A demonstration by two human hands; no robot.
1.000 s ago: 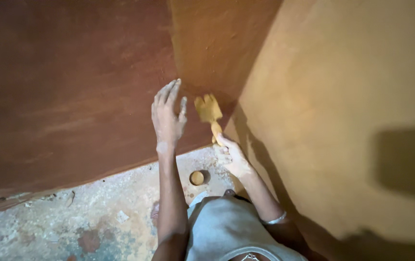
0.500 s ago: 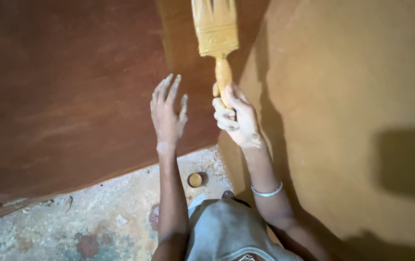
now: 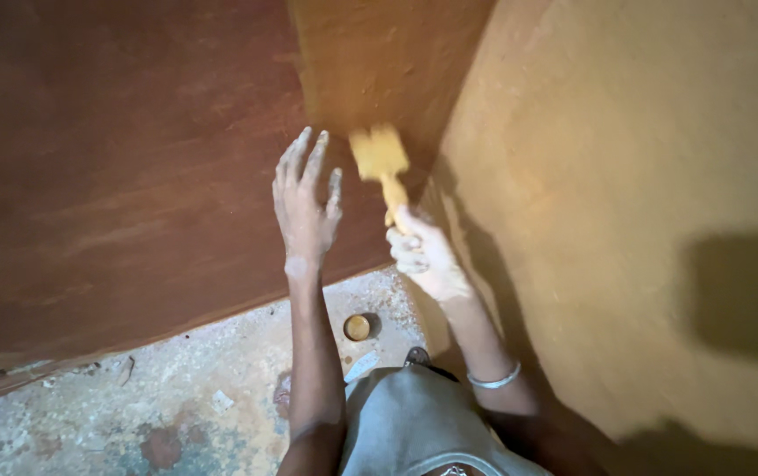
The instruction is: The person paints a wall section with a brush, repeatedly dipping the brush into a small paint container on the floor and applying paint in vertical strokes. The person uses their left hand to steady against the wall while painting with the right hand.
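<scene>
The paintbrush (image 3: pixel 380 157), coated all over in ochre-yellow paint, is pressed bristles-first against the wall in the inside corner, just where the dark red-brown wall (image 3: pixel 114 167) meets the yellow-painted wall (image 3: pixel 626 203). The right hand (image 3: pixel 427 256) has its grip closed around the lower end of the brush handle, below and slightly right of the bristles, which lets the head reach up into the corner. Left of the brush, the left hand (image 3: pixel 306 207) lies flat on the red-brown wall with fingers spread and holding nothing; it looks like a brace for balance, close beside the strip being coated. A band of fresh ochre runs up from the brush, narrow against the darker surface. A metal bangle (image 3: pixel 495 381) sits on the right wrist, well below the brush.

On the rough concrete floor (image 3: pixel 132 414), below the brush and between the two forearms, stands a small round tin (image 3: pixel 358 327), probably holding the same paint, though its contents are too small to judge. The brush head is blurred, so its bristle edge is hard to make out. The handle is mostly hidden inside the fist. A pale flat scrap beside the tin cannot be identified, and the person's grey garment (image 3: pixel 414 423) hides the floor beneath it.
</scene>
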